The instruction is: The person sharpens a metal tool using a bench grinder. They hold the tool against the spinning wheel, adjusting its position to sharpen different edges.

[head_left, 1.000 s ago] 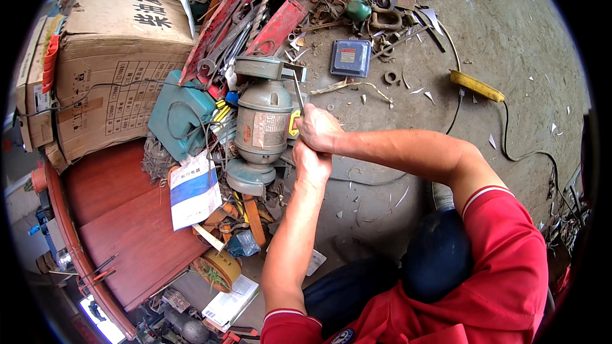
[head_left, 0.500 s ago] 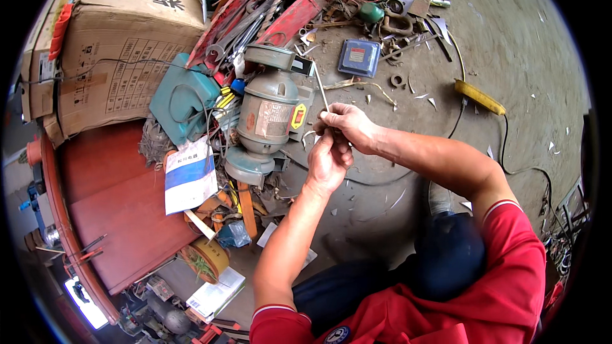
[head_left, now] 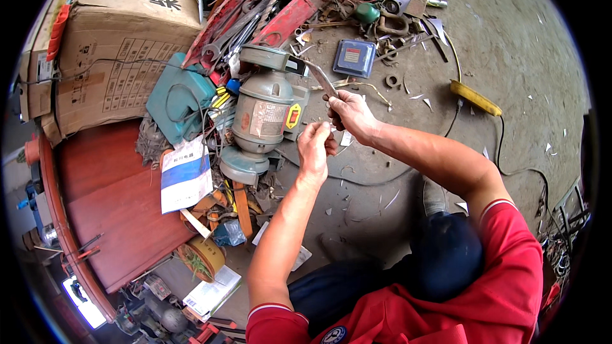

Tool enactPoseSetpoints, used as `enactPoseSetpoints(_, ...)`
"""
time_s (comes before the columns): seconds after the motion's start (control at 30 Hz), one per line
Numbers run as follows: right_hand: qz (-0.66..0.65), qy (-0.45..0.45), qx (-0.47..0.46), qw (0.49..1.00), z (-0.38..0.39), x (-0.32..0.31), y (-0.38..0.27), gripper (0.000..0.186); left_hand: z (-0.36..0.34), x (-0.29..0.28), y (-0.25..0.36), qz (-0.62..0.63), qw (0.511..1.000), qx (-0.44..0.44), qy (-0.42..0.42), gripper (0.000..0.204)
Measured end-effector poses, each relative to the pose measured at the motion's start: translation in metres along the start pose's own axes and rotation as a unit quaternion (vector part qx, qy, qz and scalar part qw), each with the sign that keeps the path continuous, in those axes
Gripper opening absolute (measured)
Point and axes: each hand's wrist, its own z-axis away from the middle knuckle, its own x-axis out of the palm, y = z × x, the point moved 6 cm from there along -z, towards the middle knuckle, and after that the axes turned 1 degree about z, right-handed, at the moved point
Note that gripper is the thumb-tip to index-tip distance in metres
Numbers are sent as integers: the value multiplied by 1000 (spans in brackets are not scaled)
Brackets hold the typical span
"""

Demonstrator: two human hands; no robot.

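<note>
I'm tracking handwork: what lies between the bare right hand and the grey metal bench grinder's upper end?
Head view: a long, flat, greyish metal strip, held by the right hand, points toward the bench grinder; contact is unclear.

The blade (head_left: pixel 321 79) is matt (metal, apparently).

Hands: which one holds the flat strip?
The right hand, gripping the lower end of the flat strip; the left hand sits lower in the picture, apart from it.
</note>
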Motion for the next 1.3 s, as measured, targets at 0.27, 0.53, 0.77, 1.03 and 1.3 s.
enactPoseSetpoints(0.27,-39,62,39,997,-5,15,16,33,2,19,10,-59,998,6,19,29)
enactPoseSetpoints(0.53,-106,-113,137,978,-1,38,0,26,-11,4,8,245,960,-78,-113,26)
enactPoseSetpoints(0.77,-71,-106,78,989,-32,31,17,26,-16,-5,7,64,996,-64,-24,36)
enactPoseSetpoints(1.03,-22,-45,28,998,-46,39,6,63,-12,1,56,-619,728,267,124,29)
enactPoseSetpoints(1.3,-16,-37,18,999,-60,42,9,64,-27,-1,62,-628,686,343,133,28)
